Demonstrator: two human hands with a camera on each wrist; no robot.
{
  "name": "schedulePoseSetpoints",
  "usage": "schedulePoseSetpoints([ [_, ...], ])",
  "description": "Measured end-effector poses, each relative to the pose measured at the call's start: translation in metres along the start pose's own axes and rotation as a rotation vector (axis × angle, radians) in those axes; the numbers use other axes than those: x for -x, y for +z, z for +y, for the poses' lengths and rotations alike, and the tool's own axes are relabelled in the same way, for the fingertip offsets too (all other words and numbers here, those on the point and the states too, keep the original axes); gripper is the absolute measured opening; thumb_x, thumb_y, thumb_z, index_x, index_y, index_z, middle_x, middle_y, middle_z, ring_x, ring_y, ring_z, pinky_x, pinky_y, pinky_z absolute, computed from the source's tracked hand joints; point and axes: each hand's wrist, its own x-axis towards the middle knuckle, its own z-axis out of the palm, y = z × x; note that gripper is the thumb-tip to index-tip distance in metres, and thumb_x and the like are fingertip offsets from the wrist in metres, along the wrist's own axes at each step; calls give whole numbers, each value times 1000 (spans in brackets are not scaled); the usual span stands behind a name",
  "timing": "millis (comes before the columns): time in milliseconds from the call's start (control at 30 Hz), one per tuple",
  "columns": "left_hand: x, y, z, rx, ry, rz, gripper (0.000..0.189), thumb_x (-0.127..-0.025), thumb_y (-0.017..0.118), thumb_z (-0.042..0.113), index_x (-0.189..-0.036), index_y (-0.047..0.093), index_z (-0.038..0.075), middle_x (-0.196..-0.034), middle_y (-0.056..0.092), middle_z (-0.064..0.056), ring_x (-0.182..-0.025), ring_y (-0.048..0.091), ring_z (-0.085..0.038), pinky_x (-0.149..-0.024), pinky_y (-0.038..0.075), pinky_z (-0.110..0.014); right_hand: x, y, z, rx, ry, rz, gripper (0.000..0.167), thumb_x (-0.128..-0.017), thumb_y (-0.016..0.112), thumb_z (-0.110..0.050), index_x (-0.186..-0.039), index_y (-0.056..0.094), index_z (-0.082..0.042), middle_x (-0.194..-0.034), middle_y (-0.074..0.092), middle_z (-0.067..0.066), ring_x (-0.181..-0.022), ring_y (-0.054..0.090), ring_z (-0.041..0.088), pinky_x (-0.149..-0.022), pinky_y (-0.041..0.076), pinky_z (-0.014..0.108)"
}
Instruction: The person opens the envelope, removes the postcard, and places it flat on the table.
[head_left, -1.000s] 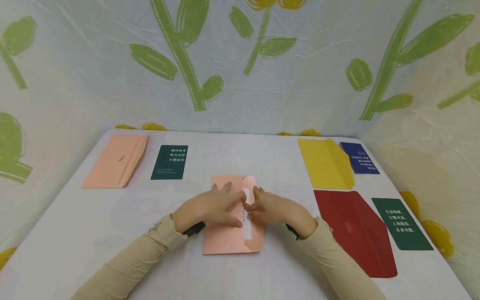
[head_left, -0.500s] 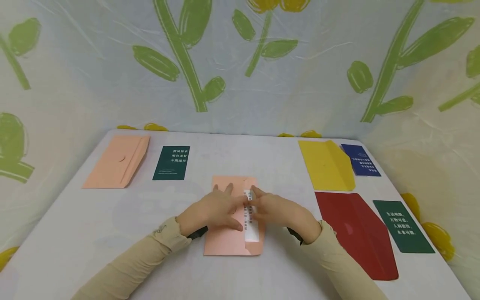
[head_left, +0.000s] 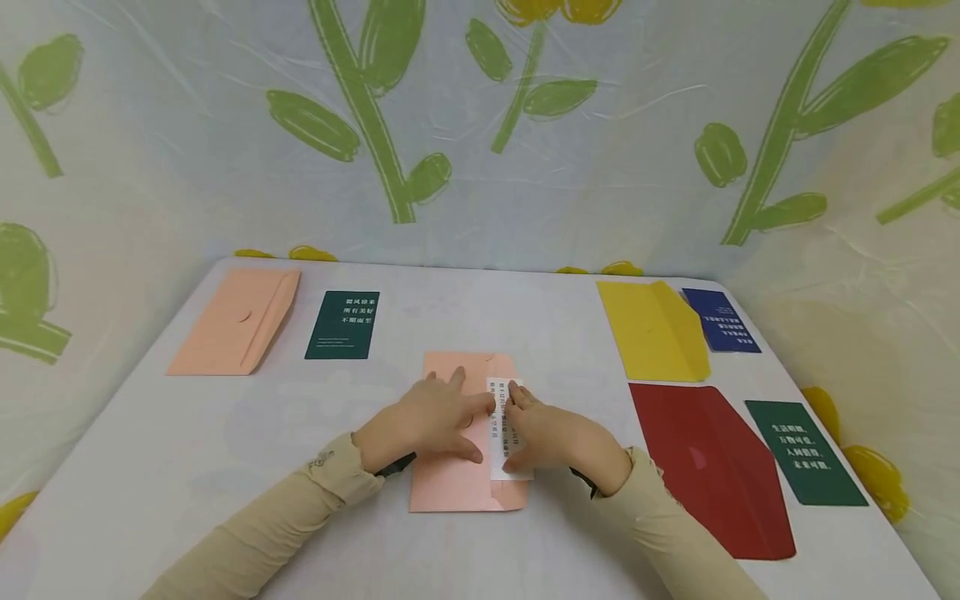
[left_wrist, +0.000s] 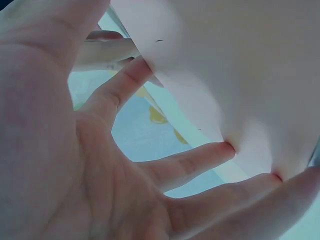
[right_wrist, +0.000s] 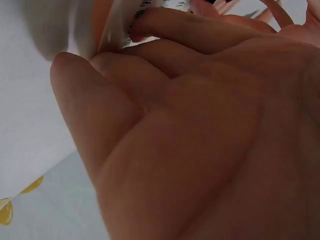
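A pink envelope (head_left: 450,492) lies flat in the middle of the table, its narrow flap opened to the right. From its opening sticks a white card (head_left: 497,454) printed with dark characters, its right edge a little past the flap; any part inside the pocket is hidden. My left hand (head_left: 435,421) rests on the envelope with fingers spread, and the left wrist view shows the fingertips (left_wrist: 229,147) pressing its surface. My right hand (head_left: 558,435) lies over the card, fingertips near its upper end and thumb lower down, all on its printed face.
At the far left lie another pink envelope (head_left: 228,329) and a dark green card (head_left: 342,325). On the right are a yellow envelope (head_left: 648,333), a blue card (head_left: 720,321), a red envelope (head_left: 712,483) and another green card (head_left: 806,454). A patterned sheet (head_left: 570,200) rises behind the table.
The white card has slid rightward out of the envelope's opening, showing more print. My right fingers have moved from the opening onto the card's face. My left hand has stayed on the envelope.
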Motion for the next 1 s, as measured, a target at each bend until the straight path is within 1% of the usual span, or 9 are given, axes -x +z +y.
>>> schedulePoseSetpoints([
  [133,0,1,0,-40,4,7,61,-76,79,59,-125,58,30,-110,51,-13,-77,59,-31,-103,38,-58,1,0,0,18,37,15,90,-87,78,-31,-153,29,5,-164,13,18,-151,13,29,-115,29,43],
  [167,0,1,0,-41,4,9,61,-75,79,59,-125,58,30,-111,51,-13,-77,59,-31,-103,38,-59,2,0,0,20,33,23,89,-86,78,-31,-153,30,4,-164,13,18,-151,13,30,-115,30,44],
  [267,-1,2,0,-49,9,12,70,-76,79,59,-135,55,31,-118,53,-16,-79,61,-34,-104,37,-59,2,3,-2,21,1,42,92,-85,79,-33,-154,28,2,-164,10,18,-151,10,32,-115,30,46],
  [333,-1,3,0,-45,9,15,72,-76,79,59,-138,54,34,-122,52,-18,-81,62,-36,-105,37,-59,2,5,-2,23,-25,44,95,-84,80,-35,-155,26,-1,-164,8,18,-151,8,33,-114,30,46],
  [400,-1,3,-1,-42,7,9,74,-76,79,58,-141,51,35,-129,51,-21,-86,63,-39,-106,36,-59,2,7,-3,29,-37,34,98,-84,80,-36,-157,23,-3,-165,5,17,-151,6,32,-115,29,46],
  [600,-2,3,0,-49,-7,-9,70,-77,78,59,-137,54,33,-138,47,-24,-95,64,-43,-108,33,-59,0,10,-1,76,-32,20,103,-83,81,-40,-157,21,-1,-164,3,20,-151,4,34,-118,23,46],
  [733,-3,3,0,-63,-16,-18,67,-77,77,60,-134,55,31,-142,44,-25,-100,64,-45,-109,33,-59,1,10,3,90,-34,24,103,-82,81,-40,-156,22,0,-164,4,19,-151,5,33,-118,22,46],
  [900,0,6,0,-58,-42,-29,70,-78,76,60,-139,54,32,-151,37,-27,-119,53,-55,-111,29,-60,4,10,8,72,-36,30,103,-81,82,-38,-157,23,-1,-165,5,17,-151,5,32,-117,22,49],
  [1000,2,8,-1,-57,-39,-23,69,-79,75,60,-139,54,32,-151,38,-26,-129,44,-55,-112,28,-60,5,12,12,71,-28,36,104,-80,84,-38,-157,24,-2,-165,6,16,-152,6,32,-117,23,50],
])
